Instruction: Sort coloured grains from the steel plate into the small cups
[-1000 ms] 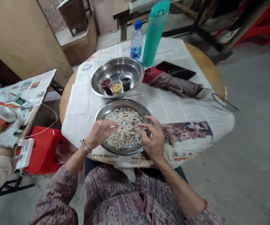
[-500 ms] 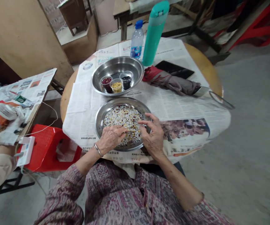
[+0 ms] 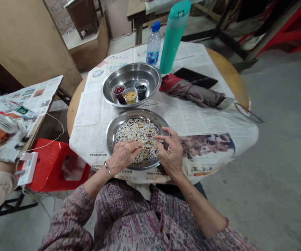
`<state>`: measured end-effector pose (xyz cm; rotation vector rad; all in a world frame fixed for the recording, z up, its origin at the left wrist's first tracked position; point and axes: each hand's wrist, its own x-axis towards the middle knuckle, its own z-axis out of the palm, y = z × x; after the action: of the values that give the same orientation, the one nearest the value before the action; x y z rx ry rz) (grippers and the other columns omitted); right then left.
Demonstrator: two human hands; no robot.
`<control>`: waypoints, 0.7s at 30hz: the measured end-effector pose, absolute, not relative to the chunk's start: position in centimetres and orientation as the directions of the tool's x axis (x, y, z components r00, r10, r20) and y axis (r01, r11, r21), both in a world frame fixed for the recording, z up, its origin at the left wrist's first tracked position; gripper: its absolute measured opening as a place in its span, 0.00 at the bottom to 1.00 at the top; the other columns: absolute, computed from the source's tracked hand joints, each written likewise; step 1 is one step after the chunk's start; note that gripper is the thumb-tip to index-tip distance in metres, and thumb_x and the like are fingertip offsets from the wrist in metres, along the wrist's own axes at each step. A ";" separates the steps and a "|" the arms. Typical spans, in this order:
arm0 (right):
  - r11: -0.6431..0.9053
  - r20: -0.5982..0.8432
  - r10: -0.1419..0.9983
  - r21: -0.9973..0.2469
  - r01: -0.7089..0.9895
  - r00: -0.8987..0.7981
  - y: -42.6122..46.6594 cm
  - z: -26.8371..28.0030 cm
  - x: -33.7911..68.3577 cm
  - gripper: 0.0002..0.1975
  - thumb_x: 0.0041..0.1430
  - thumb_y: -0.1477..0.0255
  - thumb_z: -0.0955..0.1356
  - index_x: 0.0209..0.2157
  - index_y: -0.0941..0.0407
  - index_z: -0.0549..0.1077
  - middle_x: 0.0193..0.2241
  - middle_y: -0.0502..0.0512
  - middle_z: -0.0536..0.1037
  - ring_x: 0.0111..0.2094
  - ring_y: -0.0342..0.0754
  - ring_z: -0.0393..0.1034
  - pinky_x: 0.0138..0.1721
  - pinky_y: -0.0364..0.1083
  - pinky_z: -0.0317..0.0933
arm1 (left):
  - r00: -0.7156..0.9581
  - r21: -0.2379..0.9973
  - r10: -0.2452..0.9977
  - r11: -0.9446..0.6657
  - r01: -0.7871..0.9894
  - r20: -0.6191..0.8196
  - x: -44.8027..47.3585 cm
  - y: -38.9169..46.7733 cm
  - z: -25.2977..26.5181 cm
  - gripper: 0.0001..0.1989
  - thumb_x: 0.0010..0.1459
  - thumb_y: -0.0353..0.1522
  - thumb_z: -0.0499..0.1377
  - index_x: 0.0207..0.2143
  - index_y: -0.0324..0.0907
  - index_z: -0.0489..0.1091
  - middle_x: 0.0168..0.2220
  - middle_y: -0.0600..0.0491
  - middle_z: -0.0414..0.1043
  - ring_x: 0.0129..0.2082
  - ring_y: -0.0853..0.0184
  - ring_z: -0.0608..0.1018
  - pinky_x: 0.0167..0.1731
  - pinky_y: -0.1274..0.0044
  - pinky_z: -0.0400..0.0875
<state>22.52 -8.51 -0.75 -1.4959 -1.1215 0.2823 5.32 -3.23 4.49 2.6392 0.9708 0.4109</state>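
A steel basin point(image 3: 110, 134) in front of me holds a spread of white grains point(image 3: 137, 130) mixed with yellow, dark red and black beans. Over its near left side, my left hand point(image 3: 125, 153) has thumb and fingers pinched together, low above the grains. Whatever its fingertips hold is too small to name. My right hand point(image 3: 171, 150) hovers at the right rim, fingers curved and apart from the thumb. Behind stands a second steel basin point(image 3: 129, 74) with small clear cups: red beans point(image 3: 119, 90), yellow beans point(image 3: 130, 97) and black beans point(image 3: 141, 91).
Newspaper point(image 3: 87, 122) covers the round table. Behind the basins stand a clear bottle point(image 3: 153, 47) and a teal bottle point(image 3: 173, 38). A folded umbrella point(image 3: 194, 92) and a dark flat device point(image 3: 196, 77) lie to the right. At left are a red stool point(image 3: 51, 174) and another person's sleeve point(image 3: 1, 188).
Both hands stay almost where they were, with the left still pinched and the right still spread. The whole view has shifted very slightly.
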 end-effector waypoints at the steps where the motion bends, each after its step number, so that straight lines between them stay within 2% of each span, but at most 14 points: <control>1: 0.145 0.407 0.761 -0.866 0.478 0.506 -8.5 -0.7 22.5 0.09 0.55 0.75 0.65 0.33 0.54 0.77 0.52 0.59 0.73 0.56 0.53 0.67 0.58 0.57 0.58 | 0.714 0.407 0.676 -0.713 0.571 0.182 5.2 -3.2 4.5 0.07 0.65 0.32 0.56 0.39 0.42 0.75 0.35 0.54 0.79 0.34 0.71 0.78 0.38 0.78 0.71; 5: 0.135 0.398 0.774 -0.864 0.486 0.492 -8.6 -0.6 22.5 0.09 0.56 0.75 0.64 0.34 0.55 0.77 0.52 0.60 0.73 0.56 0.53 0.67 0.58 0.57 0.58 | 0.617 0.475 0.746 -0.650 0.593 0.252 4.6 -2.2 5.4 0.05 0.63 0.33 0.60 0.36 0.43 0.76 0.30 0.56 0.78 0.27 0.74 0.75 0.31 0.80 0.70; 11: 0.129 0.394 0.774 -0.865 0.486 0.496 -8.6 -0.8 22.5 0.08 0.58 0.72 0.65 0.34 0.54 0.77 0.52 0.59 0.73 0.55 0.53 0.67 0.58 0.57 0.58 | 0.434 0.462 0.785 -0.614 0.640 0.442 4.3 4.0 9.1 0.04 0.59 0.33 0.63 0.34 0.43 0.77 0.20 0.60 0.70 0.20 0.74 0.68 0.22 0.79 0.60; 13: 0.122 0.387 0.778 -0.866 0.484 0.495 -8.6 -0.9 22.5 0.08 0.58 0.72 0.65 0.34 0.54 0.77 0.52 0.58 0.73 0.55 0.53 0.67 0.58 0.57 0.59 | 0.370 0.443 0.784 -0.598 0.668 0.499 5.0 7.4 10.3 0.04 0.59 0.33 0.63 0.33 0.42 0.77 0.18 0.60 0.67 0.19 0.75 0.67 0.23 0.78 0.59; 16: 0.117 0.380 0.783 -0.867 0.484 0.493 -8.6 -0.9 22.5 0.08 0.58 0.71 0.65 0.34 0.54 0.77 0.52 0.58 0.73 0.55 0.53 0.67 0.57 0.57 0.59 | 0.303 0.464 0.803 -0.556 0.689 0.513 6.5 12.8 11.2 0.04 0.58 0.32 0.63 0.33 0.41 0.78 0.20 0.59 0.69 0.23 0.74 0.70 0.26 0.78 0.61; 19: 0.119 0.385 0.783 -0.864 0.489 0.489 -8.6 -0.9 22.5 0.08 0.59 0.72 0.65 0.35 0.55 0.77 0.52 0.59 0.73 0.55 0.53 0.67 0.58 0.57 0.59 | 0.271 0.510 0.851 -0.495 0.703 0.451 7.8 17.1 11.1 0.05 0.57 0.31 0.65 0.33 0.39 0.79 0.23 0.57 0.74 0.27 0.72 0.73 0.31 0.78 0.64; 21: 0.120 0.388 0.782 -0.861 0.493 0.488 -8.6 -0.9 22.5 0.08 0.59 0.72 0.65 0.35 0.55 0.77 0.52 0.60 0.73 0.55 0.53 0.67 0.58 0.57 0.59 | 0.280 0.555 0.868 -0.481 0.679 0.410 8.3 18.6 10.8 0.06 0.58 0.30 0.64 0.36 0.38 0.79 0.29 0.54 0.78 0.31 0.71 0.75 0.34 0.78 0.67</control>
<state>22.53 -8.63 -0.91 -1.5303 -1.1518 0.2998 8.27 18.62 10.79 2.2811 1.4204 0.9996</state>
